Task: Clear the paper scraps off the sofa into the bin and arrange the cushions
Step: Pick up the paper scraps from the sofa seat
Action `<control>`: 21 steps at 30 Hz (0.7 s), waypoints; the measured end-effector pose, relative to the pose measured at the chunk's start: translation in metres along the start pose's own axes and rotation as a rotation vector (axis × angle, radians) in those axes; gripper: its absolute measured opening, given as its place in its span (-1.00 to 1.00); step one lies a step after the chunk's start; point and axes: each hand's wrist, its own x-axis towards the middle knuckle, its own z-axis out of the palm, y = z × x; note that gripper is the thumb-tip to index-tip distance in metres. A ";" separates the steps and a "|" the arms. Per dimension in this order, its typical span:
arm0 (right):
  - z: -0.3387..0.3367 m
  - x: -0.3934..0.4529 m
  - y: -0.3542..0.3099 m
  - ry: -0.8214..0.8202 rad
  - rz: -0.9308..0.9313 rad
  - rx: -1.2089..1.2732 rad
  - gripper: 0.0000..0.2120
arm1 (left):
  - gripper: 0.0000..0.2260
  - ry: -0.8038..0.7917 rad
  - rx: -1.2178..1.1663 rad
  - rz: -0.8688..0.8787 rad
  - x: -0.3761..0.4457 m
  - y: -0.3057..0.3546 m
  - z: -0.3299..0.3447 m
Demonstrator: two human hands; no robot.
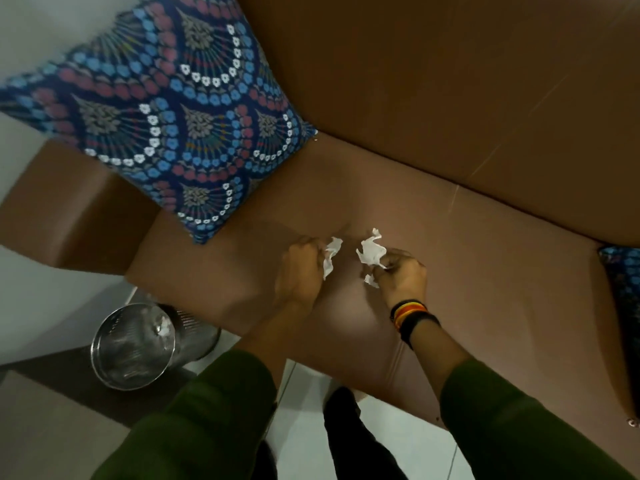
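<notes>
Two crumpled white paper scraps are sitting near the middle of the frame, each pinched in one of your hands just above the brown sofa seat (485, 289). Your left hand (301, 268) is closing its fingers on the narrower scrap (330, 254), which is hanging down from your fingertips. Your right hand (403, 275) is gripping the larger scrap (372, 252), and a smaller white bit (371, 280) is showing just below your fingers; whether it is a separate piece or part of the same scrap cannot be told. The two hands are working close together without touching.

You are wearing dark green sleeves (207, 410), and striped bands (410, 311) are circling your right wrist.

Toward the upper left of the frame, a blue patterned cushion (180, 116) is leaning into the sofa corner, against the armrest (69, 209) and the backrest (450, 81). At the right edge of the frame, a second cushion (623, 271) in the same pattern is only partly showing.

At the lower left, a shiny metal bin (135, 348) is standing on the floor just beside the sofa's front edge, with white paper (162, 327) already lying inside it.
</notes>
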 end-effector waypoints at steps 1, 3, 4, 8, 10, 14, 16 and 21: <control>0.005 -0.004 -0.005 -0.015 0.015 -0.021 -0.77 | -0.84 0.010 0.012 0.006 -0.004 -0.006 -0.005; 0.013 -0.011 -0.012 -0.044 0.071 -0.048 -0.71 | -0.83 0.010 0.013 0.016 -0.013 -0.018 -0.012; 0.018 -0.016 -0.014 -0.051 0.102 -0.039 -0.70 | -0.82 -0.011 0.005 0.016 -0.017 -0.026 -0.014; 0.033 -0.034 -0.019 -0.022 0.166 0.021 -0.70 | -0.81 -0.041 0.005 -0.005 -0.030 -0.052 -0.012; 0.036 -0.037 -0.012 -0.026 0.182 0.027 -0.73 | -0.74 -0.053 0.020 0.003 -0.027 -0.058 -0.004; 0.030 -0.032 0.006 -0.020 0.220 0.036 -0.88 | -0.50 -0.095 0.032 -0.034 -0.005 -0.043 0.017; 0.022 -0.023 0.015 -0.023 0.222 0.040 -0.91 | -0.55 -0.093 0.005 -0.082 0.009 -0.027 0.030; 0.005 0.000 0.025 -0.040 0.182 0.073 -0.90 | -0.73 -0.031 0.181 -0.122 0.026 -0.013 0.064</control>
